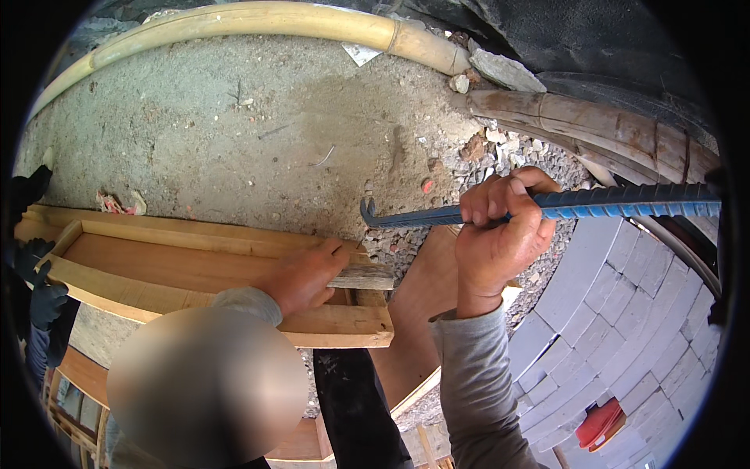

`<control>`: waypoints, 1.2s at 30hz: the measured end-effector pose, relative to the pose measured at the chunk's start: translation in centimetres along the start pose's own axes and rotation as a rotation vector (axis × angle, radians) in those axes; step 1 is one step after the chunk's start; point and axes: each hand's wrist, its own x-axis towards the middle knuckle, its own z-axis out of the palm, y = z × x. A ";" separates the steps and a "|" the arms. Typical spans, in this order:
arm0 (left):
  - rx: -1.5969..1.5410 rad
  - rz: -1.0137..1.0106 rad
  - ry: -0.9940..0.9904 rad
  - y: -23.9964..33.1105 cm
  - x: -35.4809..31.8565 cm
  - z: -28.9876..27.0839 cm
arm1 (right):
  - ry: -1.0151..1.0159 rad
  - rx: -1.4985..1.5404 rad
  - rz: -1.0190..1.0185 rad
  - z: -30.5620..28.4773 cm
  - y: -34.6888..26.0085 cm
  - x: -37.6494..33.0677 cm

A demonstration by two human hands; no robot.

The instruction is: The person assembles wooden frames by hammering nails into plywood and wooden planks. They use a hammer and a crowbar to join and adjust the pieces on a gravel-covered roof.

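My right hand (504,227) is closed round a blue ribbed crowbar (633,202). Its small hooked end points left, above gravel just beyond the end of a long wooden frame (156,301). On that frame's right end lies my left hand (308,275), its fingers and thumb closed over a short weathered wood piece (363,276), which sticks out slightly past the frame. A blurred patch hides most of my left forearm. At the far left, another person's black-gloved hands (47,297) are at the frame's other end.
A bamboo pole (258,19) curves along the far side of the dirt ground (219,133). More poles (594,129) lie at the right, by gravel and stones. A plywood sheet (418,305) leans near the frame. Grey paving blocks (617,313) with a red object (600,424) are lower right.
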 end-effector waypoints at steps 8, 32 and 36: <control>0.025 -0.037 0.012 0.3 -1.1 -0.4 | 0.095 -0.117 0.237 -0.2 0.8 -1.8; 0.123 -0.004 0.047 -1.5 1.6 3.3 | 0.070 -0.079 0.162 0.0 3.0 -1.2; 0.214 0.032 -0.033 0.0 2.0 4.0 | 0.083 -0.108 0.149 0.7 3.0 -1.4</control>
